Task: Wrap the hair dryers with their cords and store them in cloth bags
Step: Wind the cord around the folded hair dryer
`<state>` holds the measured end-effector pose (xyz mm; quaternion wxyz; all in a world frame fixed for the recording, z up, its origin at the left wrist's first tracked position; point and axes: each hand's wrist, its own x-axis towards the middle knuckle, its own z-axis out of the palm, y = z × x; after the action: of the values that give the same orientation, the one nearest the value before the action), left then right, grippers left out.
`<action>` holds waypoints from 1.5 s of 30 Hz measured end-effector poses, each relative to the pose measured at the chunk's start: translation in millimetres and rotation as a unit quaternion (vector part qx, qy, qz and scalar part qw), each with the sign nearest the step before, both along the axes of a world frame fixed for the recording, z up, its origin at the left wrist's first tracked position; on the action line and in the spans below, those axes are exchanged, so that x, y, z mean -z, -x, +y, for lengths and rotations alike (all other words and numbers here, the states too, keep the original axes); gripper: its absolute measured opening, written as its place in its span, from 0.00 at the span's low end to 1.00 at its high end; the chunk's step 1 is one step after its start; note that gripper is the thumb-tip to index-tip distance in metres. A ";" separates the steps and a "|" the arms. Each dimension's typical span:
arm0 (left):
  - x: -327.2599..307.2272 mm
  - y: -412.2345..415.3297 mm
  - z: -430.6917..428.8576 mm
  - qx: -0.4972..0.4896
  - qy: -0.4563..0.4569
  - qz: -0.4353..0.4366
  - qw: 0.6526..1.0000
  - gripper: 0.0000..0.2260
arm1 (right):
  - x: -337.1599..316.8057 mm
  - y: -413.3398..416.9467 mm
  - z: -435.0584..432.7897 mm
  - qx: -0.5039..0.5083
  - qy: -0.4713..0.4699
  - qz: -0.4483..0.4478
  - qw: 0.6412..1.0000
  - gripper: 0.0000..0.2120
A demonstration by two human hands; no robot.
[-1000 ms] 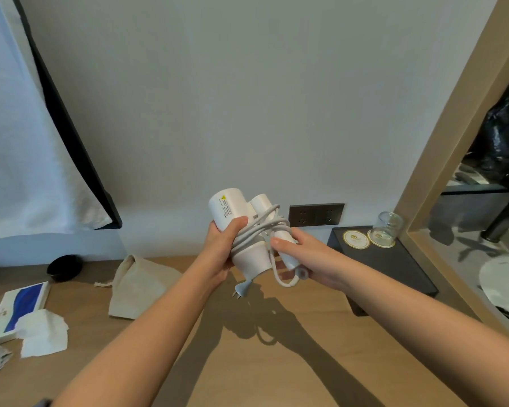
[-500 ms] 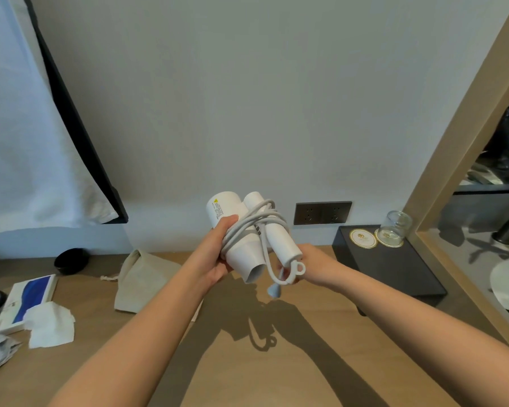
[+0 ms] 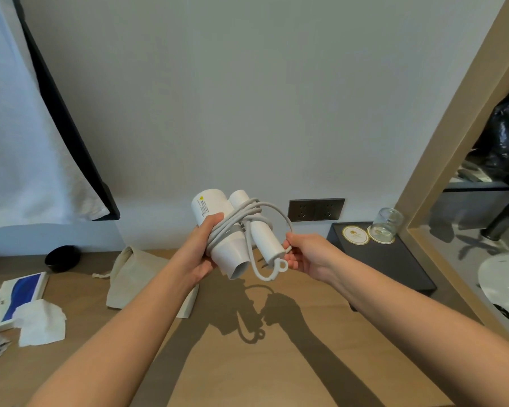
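Note:
A white folded hair dryer [image 3: 232,227] is held up above the wooden counter [image 3: 247,362], its nozzle pointing down towards me. My left hand [image 3: 200,251] grips the dryer's body, thumb over the grey cord [image 3: 232,223] that is wound round body and handle. My right hand [image 3: 306,254] pinches the free end of the cord to the right of the handle; a loose loop arcs from the windings over to that hand, and another loop hangs below the handle. A beige cloth bag [image 3: 133,274] lies flat on the counter to the left, partly behind my left forearm.
A black tray [image 3: 394,259] with coasters and an upturned glass [image 3: 387,224] sits at the right. A wall socket [image 3: 316,208] is behind the dryer. A blue-and-white box [image 3: 18,295], a crumpled tissue [image 3: 41,321] and a black round object [image 3: 62,257] lie left. A mirror frame [image 3: 441,148] rises at the right.
My right hand has moved from under the handle out to the right, drawing the cord end into a wider loop. The plug that dangled below is no longer visible.

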<state>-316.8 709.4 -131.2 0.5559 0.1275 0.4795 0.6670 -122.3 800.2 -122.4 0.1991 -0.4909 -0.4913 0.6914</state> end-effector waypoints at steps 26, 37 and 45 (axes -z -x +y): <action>-6.7 -3.4 6.8 0.034 -0.006 -0.025 0.999 0.18 | 4.6 7.7 -20.2 0.070 0.002 -0.010 0.998 0.17; -5.9 -15.5 8.5 0.032 -0.018 -0.051 0.998 0.16 | 2.7 7.8 -25.6 0.065 0.103 0.017 0.992 0.10; -9.7 -10.9 8.7 0.091 -0.007 -0.036 0.995 0.16 | 5.8 13.8 -29.2 0.105 0.096 0.049 0.989 0.11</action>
<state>-305.9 718.1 -121.4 0.6302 0.1508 0.4410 0.6209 -136.0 771.0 -128.2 0.2467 -0.5220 -0.3583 0.7337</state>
